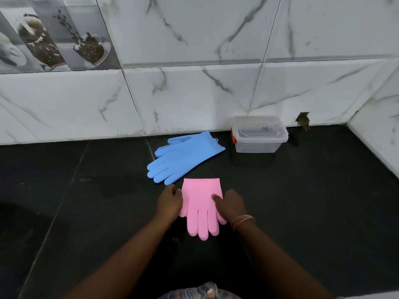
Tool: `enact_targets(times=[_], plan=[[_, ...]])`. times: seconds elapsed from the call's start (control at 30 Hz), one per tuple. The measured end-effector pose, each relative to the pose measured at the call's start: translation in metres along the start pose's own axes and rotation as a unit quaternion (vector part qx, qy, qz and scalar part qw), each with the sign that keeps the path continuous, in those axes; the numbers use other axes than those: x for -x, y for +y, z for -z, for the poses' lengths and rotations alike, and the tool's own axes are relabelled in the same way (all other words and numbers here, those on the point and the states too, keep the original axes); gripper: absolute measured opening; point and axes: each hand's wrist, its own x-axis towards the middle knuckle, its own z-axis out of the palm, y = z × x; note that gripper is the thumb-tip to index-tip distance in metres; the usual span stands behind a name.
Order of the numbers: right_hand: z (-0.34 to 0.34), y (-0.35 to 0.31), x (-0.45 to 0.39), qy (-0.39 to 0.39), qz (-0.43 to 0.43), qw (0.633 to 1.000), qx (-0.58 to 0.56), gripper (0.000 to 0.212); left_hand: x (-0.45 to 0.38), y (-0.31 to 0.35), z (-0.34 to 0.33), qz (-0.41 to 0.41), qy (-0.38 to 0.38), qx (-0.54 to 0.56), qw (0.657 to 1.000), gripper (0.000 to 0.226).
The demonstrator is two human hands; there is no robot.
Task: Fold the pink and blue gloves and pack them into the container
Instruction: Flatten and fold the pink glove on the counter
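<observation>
The left hand's fingers (173, 192) are curling in and pinching the left edge of the pink gloves (201, 203), just below the middle of the frame, while the right hand's fingers (217, 197) are curling over the right edge and gripping it. The left hand (169, 201) and right hand (230, 205) are flanking the pink gloves, which are lying flat on the dark table (313, 201) with the straight cuff end pointing up the frame and the finger ends pointing down toward the person. A pink band (243, 221) is sitting on the right wrist. Just above and left of the pink gloves, the blue gloves (183, 157) are lying spread out, apart from them. To the right of the blue gloves, a clear container (259, 134) is standing against the marble-tiled wall (194, 93).
</observation>
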Motion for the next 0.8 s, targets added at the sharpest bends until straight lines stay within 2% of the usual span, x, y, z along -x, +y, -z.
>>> enact_targets(times=[0.07,0.17,0.27,0.37,0.43,0.53,0.63,0.7,0.8], plan=[[-0.008,-0.005,0.004,-0.023,-0.02,0.999,-0.02,0.047,0.0,0.011,-0.006,0.051,-0.013,0.014,0.999,0.047],[-0.008,-0.004,0.006,-0.062,-0.07,0.991,-0.098,0.053,0.002,0.02,-0.006,0.148,-0.05,0.116,0.981,0.033],[-0.004,0.003,0.013,-0.096,-0.063,0.984,-0.134,0.048,0.008,0.02,-0.002,0.208,-0.109,0.18,0.955,0.026],[0.004,0.015,0.022,-0.101,-0.016,0.986,-0.134,0.043,0.021,0.013,-0.003,0.197,-0.162,0.192,0.948,0.022],[0.017,0.023,0.025,-0.102,-0.02,0.984,-0.146,0.041,0.031,0.009,-0.01,0.149,-0.188,0.199,0.95,0.024],[0.048,0.035,0.019,-0.101,-0.002,0.975,-0.196,0.033,0.041,0.022,-0.021,0.085,-0.255,0.227,0.936,0.026],[0.087,0.047,0.008,-0.094,0.027,0.962,-0.257,0.025,0.039,0.044,-0.042,0.104,-0.319,0.285,0.898,0.031],[0.107,0.055,-0.002,-0.076,0.012,0.961,-0.264,0.019,0.035,0.056,-0.063,0.136,-0.335,0.31,0.879,0.034],[0.125,0.076,-0.022,-0.058,-0.025,0.975,-0.215,0.027,0.028,0.073,-0.103,0.15,-0.296,0.257,0.908,0.033]])
